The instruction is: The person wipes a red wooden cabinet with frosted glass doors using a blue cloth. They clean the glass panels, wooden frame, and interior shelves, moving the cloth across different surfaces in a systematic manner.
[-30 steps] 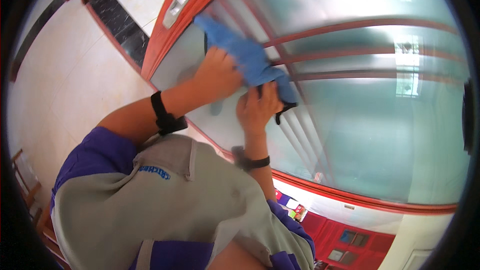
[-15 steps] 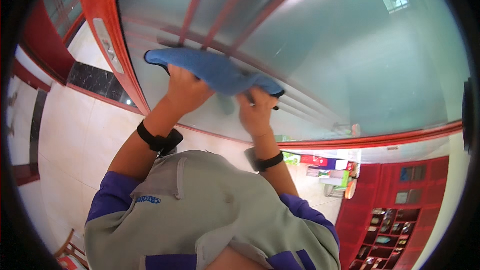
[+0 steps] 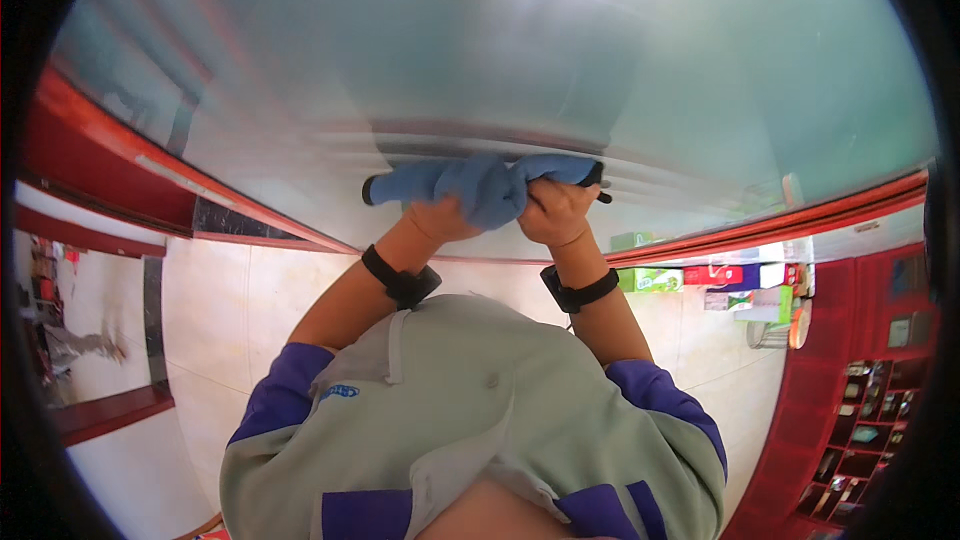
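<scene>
A blue cloth [image 3: 488,190] with black-edged ends is bunched up in front of a frosted glass panel [image 3: 480,50]. My left hand [image 3: 443,217] grips the cloth's left part, its fingers partly hidden and a little blurred. Around the right part of the cloth my right hand [image 3: 556,210] is closed, with the thumb side showing. Both hands are close together at the lower part of the glass, whose surface dimly reflects the cloth and my arms. Whether the cloth touches the glass is hard to tell. Each wrist wears a black strap with a small dark box.
A reddish wooden frame [image 3: 250,215] borders the glass below. Pale floor tiles [image 3: 270,300] spread around me. Several colourful boxes [image 3: 720,280] stand to the right beside a small round stool [image 3: 775,330]. A red cabinet with filled shelves [image 3: 860,430] stands at the far right.
Against the surroundings, my view and body have turned to the right. The cloth, stretched out before, is now more bunched, and my hands have come closer together.
</scene>
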Available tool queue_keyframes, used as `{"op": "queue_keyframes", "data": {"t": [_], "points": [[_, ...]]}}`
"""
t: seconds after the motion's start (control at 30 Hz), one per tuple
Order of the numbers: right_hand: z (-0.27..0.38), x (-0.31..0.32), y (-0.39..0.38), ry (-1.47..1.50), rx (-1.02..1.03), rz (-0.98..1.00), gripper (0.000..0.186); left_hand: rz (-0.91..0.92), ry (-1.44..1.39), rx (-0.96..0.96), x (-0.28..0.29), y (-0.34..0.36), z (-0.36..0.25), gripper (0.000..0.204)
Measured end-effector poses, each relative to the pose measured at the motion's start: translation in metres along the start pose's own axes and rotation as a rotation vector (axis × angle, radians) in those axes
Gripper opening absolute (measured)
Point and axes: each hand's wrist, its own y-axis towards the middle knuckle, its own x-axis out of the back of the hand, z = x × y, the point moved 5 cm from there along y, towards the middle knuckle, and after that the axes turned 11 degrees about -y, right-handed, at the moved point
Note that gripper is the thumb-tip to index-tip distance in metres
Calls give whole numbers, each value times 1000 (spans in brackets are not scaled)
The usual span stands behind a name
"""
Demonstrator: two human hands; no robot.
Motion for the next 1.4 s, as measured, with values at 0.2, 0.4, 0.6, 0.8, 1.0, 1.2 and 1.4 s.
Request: {"op": "queue_keyframes", "data": {"t": [0.2,0.4,0.6,0.8,1.0,1.2,1.4], "points": [[-26,-1,-71,-109,49,-30,17,44,24,-183,-46,-19,-40,18],[-56,4,-125,73,-43,-64,3,321,-327,223,-85,-25,-67,30],[-86,28,-97,-20,-30,-122,14,378,-133,104,-89,26,-77,32],[-156,74,-82,-23,-16,-182,7,103,-187,-13,-113,104,-115,34],[-211,110,-83,-92,-80,-237,11,56,-284,-5,-142,156,-147,44],[-245,108,-128,-108,-281,-64,26,-11,-123,-204,-174,160,-179,56],[-246,80,-195,-60,-510,-10,32,147,-153,-261,-214,119,-198,53]]}}
